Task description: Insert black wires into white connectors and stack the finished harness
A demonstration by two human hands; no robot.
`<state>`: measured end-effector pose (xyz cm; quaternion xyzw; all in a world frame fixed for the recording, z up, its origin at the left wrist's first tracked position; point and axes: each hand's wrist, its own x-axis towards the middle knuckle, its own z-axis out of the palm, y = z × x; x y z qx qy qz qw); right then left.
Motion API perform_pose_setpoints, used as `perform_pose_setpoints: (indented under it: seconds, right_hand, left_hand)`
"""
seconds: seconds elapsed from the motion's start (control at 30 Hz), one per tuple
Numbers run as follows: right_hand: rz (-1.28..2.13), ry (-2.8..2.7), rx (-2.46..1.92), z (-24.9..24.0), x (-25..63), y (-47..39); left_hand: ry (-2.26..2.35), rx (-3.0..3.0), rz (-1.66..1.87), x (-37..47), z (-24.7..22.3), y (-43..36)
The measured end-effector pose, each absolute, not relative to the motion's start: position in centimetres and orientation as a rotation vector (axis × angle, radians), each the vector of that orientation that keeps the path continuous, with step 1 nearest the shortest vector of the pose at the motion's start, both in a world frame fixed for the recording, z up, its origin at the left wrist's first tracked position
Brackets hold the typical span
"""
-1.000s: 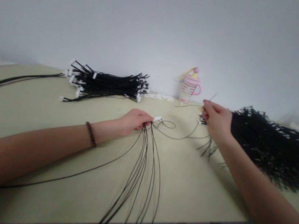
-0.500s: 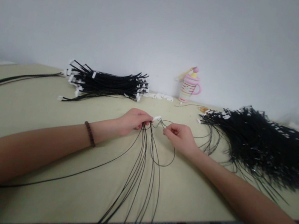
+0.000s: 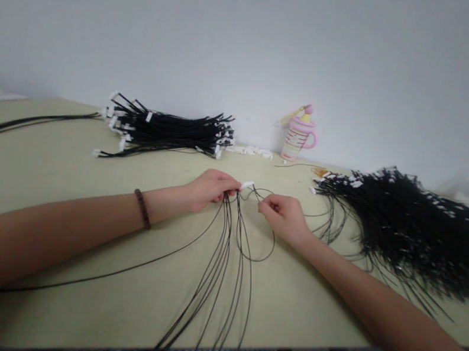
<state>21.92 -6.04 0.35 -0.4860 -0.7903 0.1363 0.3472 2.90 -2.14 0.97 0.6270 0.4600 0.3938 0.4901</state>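
Note:
My left hand [image 3: 214, 188] pinches a small white connector [image 3: 248, 185] between thumb and fingers, its free end poking out to the right. Several thin black wires [image 3: 224, 239] hang from around the connector and my fingers, down over the table's front edge. One of them curls into a loop below my right hand. To the right of the connector, my right hand [image 3: 279, 212] is closed in a pinch on a thin black wire that runs toward the connector. The fingertips hide the wire's end.
A bundle of black cables with white connectors [image 3: 161, 130] lies at the back left. White connectors [image 3: 251, 151] line the wall beside a pink striped mug [image 3: 296, 138]. A large heap of black wires [image 3: 423, 231] covers the right side. Longer cables [image 3: 27, 122] trail off left.
My right hand has shifted very slightly to the right, away from the connector. My left hand keeps its hold, and the hanging wires are almost unchanged.

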Motion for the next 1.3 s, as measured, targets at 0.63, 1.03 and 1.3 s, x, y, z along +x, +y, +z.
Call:
perform_pose_setpoints:
  seconds: [0.63, 1.03, 1.3]
  right_hand:
    - [0.327, -2.132, -1.158, 0.34, 21.78, -6.27]
    - [0.364, -2.105, -1.169, 0.28, 21.72, -6.15]
    - [0.452, -2.121, -1.172, -0.03, 21.79, -5.92]
  left_hand:
    - [1.114, 1.523, 0.968, 2.84, 0.84, -1.97]
    - [1.119, 1.52, 0.959, 2.87, 0.96, -2.1]
    - [1.093, 1.552, 0.938, 2.76, 1.04, -2.18]
